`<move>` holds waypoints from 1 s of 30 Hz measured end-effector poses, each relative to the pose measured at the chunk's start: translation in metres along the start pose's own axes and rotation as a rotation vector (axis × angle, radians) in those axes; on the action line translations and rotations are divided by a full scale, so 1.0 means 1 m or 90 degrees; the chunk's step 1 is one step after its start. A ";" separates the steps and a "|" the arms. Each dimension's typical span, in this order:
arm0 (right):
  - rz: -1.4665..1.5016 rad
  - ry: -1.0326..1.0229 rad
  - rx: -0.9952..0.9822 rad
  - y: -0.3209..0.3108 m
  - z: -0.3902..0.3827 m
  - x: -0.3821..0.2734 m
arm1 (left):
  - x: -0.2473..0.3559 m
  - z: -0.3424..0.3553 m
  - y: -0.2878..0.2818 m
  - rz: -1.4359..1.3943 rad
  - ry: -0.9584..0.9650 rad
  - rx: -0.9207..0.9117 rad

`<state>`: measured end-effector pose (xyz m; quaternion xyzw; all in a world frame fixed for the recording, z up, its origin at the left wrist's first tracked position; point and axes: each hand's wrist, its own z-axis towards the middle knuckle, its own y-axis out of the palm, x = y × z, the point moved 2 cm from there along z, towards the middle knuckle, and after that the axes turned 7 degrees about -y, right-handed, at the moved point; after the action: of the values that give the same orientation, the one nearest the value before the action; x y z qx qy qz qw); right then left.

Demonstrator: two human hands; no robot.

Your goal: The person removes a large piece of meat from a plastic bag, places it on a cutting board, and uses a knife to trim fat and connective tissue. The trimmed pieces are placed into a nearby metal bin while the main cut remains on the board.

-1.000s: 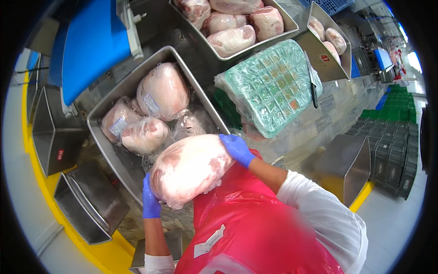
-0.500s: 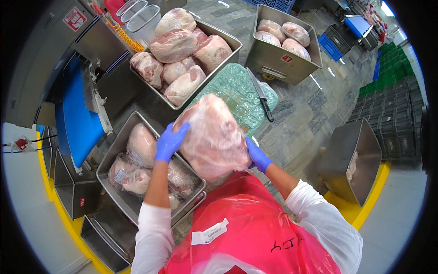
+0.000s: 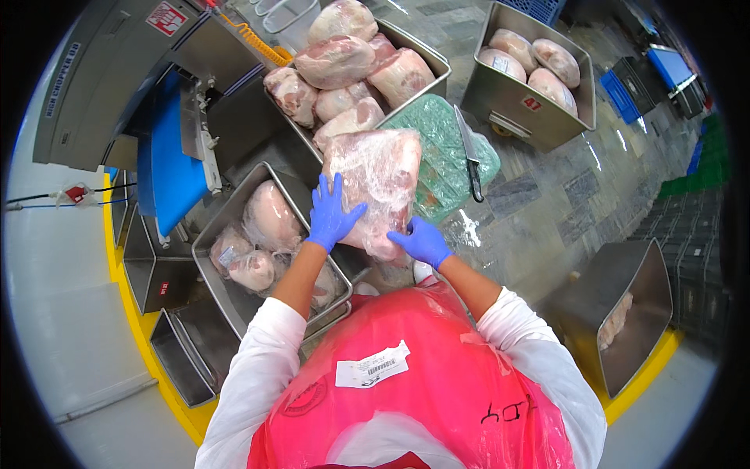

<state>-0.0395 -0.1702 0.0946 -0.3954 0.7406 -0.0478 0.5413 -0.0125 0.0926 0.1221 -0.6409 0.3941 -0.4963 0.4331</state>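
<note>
Wrapped meat joint (image 3: 375,184): large, in clear film, held up in front of the green cutting board (image 3: 449,148). Left hand (image 3: 330,215), blue-gloved: grip spread flat against the joint's left side. Right hand (image 3: 422,241), blue-gloved: grip closed on the joint's lower edge. Knife (image 3: 469,152): laid on the board. Steel tray (image 3: 226,215) of wrapped pieces: left of the board.
</note>
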 end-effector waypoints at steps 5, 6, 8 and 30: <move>-0.305 -0.406 0.415 -0.023 0.026 -0.056 | -0.022 -0.014 0.006 0.007 0.093 -0.010; -0.353 -0.481 0.405 -0.028 0.044 -0.054 | -0.017 -0.016 0.002 0.016 0.097 -0.015; -0.464 -0.479 0.294 -0.038 0.063 -0.059 | -0.010 -0.022 0.001 0.023 0.095 -0.029; 0.052 -0.517 0.071 -0.115 0.130 -0.063 | 0.036 -0.043 0.013 0.049 -0.036 0.028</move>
<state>0.1372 -0.1621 0.1467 -0.3222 0.4782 0.0934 0.8116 -0.0481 0.0477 0.1259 -0.6297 0.3950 -0.4693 0.4767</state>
